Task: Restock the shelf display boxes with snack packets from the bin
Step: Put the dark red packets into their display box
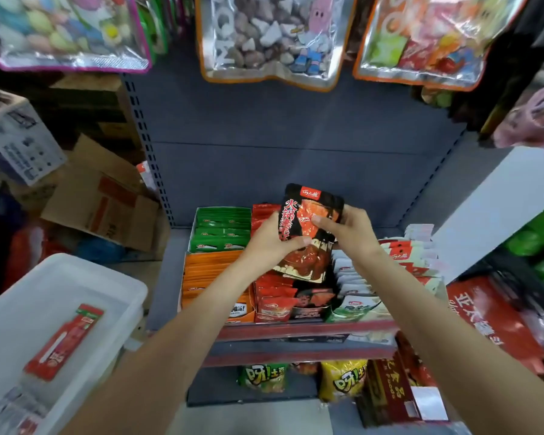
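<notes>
Here both hands hold one black-and-red snack packet (pixel 308 233) upright above the shelf display boxes. The left hand (pixel 272 243) grips its left edge, thumb curled across the front near the middle of the packet and fingers hidden behind it. The right hand (pixel 347 229) pinches the upper right side, thumb pressed flat on the front and fingers wrapped round the back. So each grip is closed on the same packet, which hangs just above the red display box (pixel 275 304) in the middle of the shelf; its lower edge looks close to the packets standing there, though I cannot tell whether it touches them.

The shelf (pixel 296 331) has a red front lip and carries several open boxes side by side. At the back left a green box (pixel 222 229) is filled with green packets. In front of it an orange box (pixel 214 277) holds orange packets packed tight. To the right of the red box a row of white and green packets (pixel 355 290) stands leaning, and further right lie red and white packets (pixel 402 251).

At lower left stands a translucent white plastic bin (pixel 107 284), beside the left forearm. One long red packet (pixel 65 340) lies on its bottom, and more packets show blurred at the bin's near corner.

Large clear bags of sweets (pixel 264 36) hang above the shelf. Cardboard cartons (pixel 107 202) are piled to the left of the shelving. Green and yellow snack bags (pixel 343 381) sit on the lower shelf.
</notes>
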